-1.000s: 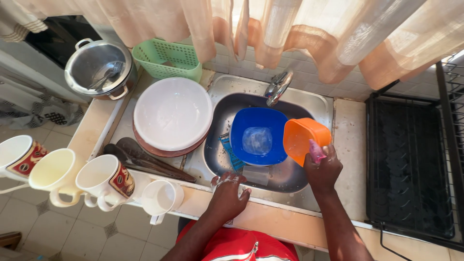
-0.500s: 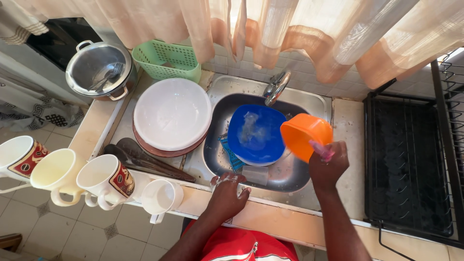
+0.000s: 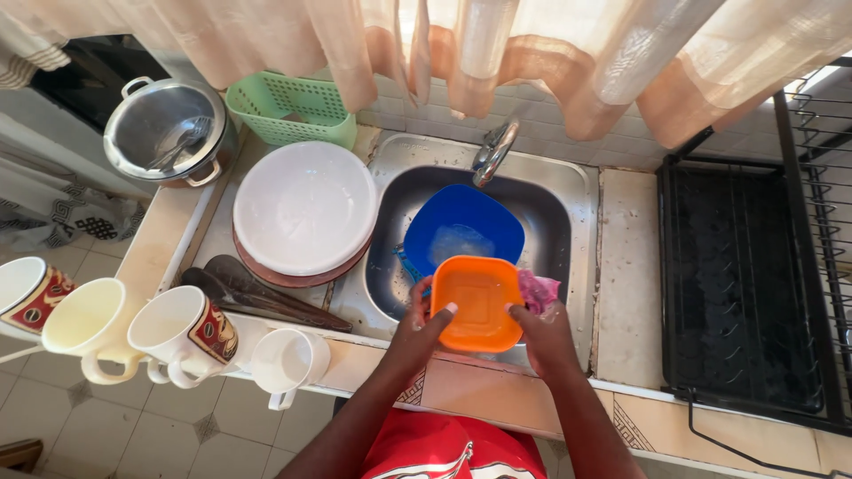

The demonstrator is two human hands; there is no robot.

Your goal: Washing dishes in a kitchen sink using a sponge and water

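A pink cloth [image 3: 539,289] peeks out at 3 o'clock of the orange bowl [image 3: 477,312], mostly hidden behind the right hand [image 3: 543,339]. The blue bowl [image 3: 461,229] lies in the sink [image 3: 557,232] at 12 o'clock, under the tap [image 3: 493,153]. White plates [image 3: 304,206] and mugs [image 3: 182,333] sit toward 9 o'clock. The left hand [image 3: 415,330] and right hand grasp the orange bowl's sides over the sink's near edge, its opening facing up.

both hands [image 3: 484,333] forward, fingers curled
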